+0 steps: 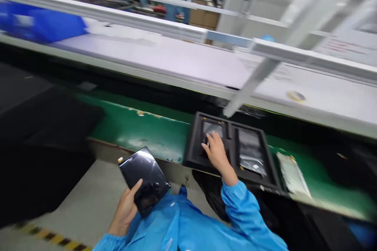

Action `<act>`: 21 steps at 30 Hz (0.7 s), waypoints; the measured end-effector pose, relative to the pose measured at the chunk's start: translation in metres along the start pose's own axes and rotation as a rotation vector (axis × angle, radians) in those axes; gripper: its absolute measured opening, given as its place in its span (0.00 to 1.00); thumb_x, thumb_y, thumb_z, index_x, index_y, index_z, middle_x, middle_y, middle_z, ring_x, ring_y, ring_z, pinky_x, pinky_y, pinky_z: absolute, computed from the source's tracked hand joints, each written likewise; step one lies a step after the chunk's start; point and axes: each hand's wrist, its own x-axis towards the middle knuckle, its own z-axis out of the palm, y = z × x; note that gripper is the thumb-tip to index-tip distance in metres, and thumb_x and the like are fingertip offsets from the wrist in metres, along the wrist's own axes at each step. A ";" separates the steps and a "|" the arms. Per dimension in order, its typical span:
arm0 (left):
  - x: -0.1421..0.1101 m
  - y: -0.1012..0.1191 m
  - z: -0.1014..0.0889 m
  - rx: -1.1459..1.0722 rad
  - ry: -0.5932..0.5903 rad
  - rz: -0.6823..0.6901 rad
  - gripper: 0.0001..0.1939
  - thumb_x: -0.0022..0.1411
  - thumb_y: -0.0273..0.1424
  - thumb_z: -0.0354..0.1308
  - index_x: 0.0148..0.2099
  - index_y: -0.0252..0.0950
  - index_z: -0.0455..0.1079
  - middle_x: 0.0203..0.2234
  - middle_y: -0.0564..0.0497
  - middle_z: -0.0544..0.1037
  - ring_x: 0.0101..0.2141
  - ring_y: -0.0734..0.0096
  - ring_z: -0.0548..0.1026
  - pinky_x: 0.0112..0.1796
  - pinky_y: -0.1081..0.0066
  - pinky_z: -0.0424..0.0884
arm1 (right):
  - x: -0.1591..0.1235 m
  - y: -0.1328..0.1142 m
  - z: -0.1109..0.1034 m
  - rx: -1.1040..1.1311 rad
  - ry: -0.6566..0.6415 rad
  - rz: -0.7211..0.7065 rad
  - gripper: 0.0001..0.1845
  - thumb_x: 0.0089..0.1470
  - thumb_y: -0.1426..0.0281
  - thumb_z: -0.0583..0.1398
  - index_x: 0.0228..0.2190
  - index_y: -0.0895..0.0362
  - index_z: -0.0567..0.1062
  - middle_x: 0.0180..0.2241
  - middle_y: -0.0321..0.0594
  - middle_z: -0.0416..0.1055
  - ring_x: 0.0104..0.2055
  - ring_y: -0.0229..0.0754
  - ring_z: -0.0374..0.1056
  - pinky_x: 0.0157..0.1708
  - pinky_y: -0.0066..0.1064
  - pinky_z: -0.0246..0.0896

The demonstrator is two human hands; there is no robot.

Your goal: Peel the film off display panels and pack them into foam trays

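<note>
**Handling seemingly midway**

At 7 o'clock, the left hand [126, 208] grips a glossy black rectangular panel [143, 174], clear of the black two-compartment tray [192, 143] at 4 to 5 o'clock. The right hand [217, 152] spreads its fingers over the tray's left compartment; contact is unclear. Both compartments look occupied, so one panel appears out, two flat pieces in.

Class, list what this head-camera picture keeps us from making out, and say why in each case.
Head view: most fingers of the left hand, hidden behind the dark panel it holds.
Head view: part of the left half of the black tray, covered by the right hand.
Head view: the wording on the white sheet at upper right, blurred.
Head view: the rest of the left sleeve, cut off by the bottom edge.
</note>
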 end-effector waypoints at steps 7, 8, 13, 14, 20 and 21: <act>0.029 0.047 -0.045 -0.226 -0.034 0.103 0.10 0.55 0.28 0.70 0.40 0.30 0.78 0.33 0.41 0.86 0.37 0.53 0.85 0.42 0.60 0.81 | 0.066 -0.169 0.023 0.320 0.058 -0.484 0.28 0.67 0.57 0.54 0.65 0.49 0.64 0.69 0.50 0.56 0.69 0.57 0.55 0.63 0.58 0.61; 0.034 0.056 -0.059 -0.263 -0.054 0.121 0.10 0.56 0.28 0.70 0.40 0.30 0.78 0.34 0.40 0.86 0.39 0.53 0.85 0.44 0.60 0.81 | 0.077 -0.207 0.033 0.338 0.032 -0.545 0.28 0.67 0.57 0.54 0.65 0.48 0.64 0.69 0.49 0.56 0.69 0.57 0.56 0.63 0.58 0.61; 0.043 0.109 -0.147 -0.403 0.024 0.192 0.19 0.56 0.28 0.70 0.50 0.33 0.77 0.44 0.39 0.84 0.50 0.51 0.81 0.52 0.57 0.77 | 0.142 -0.416 0.108 0.386 -0.154 -0.873 0.31 0.66 0.58 0.56 0.66 0.52 0.61 0.70 0.51 0.53 0.71 0.55 0.51 0.67 0.54 0.55; 0.044 0.124 -0.165 -0.431 0.071 0.186 0.20 0.57 0.29 0.70 0.52 0.34 0.76 0.45 0.39 0.84 0.51 0.50 0.81 0.53 0.56 0.77 | 0.158 -0.457 0.124 0.388 -0.191 -0.925 0.32 0.65 0.58 0.57 0.66 0.53 0.61 0.71 0.52 0.51 0.72 0.55 0.49 0.68 0.53 0.53; 0.063 0.273 -0.237 -0.663 0.135 0.407 0.16 0.67 0.31 0.61 0.55 0.30 0.75 0.47 0.37 0.83 0.50 0.55 0.81 0.54 0.58 0.76 | 0.269 -0.643 0.193 0.348 -0.216 -0.773 0.35 0.63 0.63 0.58 0.65 0.68 0.60 0.70 0.66 0.48 0.74 0.59 0.43 0.71 0.52 0.42; 0.071 0.306 -0.242 -0.685 0.158 0.503 0.16 0.67 0.30 0.60 0.55 0.30 0.75 0.47 0.39 0.84 0.50 0.57 0.81 0.54 0.60 0.76 | 0.288 -0.661 0.199 0.349 -0.205 -0.694 0.35 0.63 0.64 0.58 0.65 0.70 0.60 0.69 0.67 0.49 0.74 0.59 0.43 0.71 0.52 0.42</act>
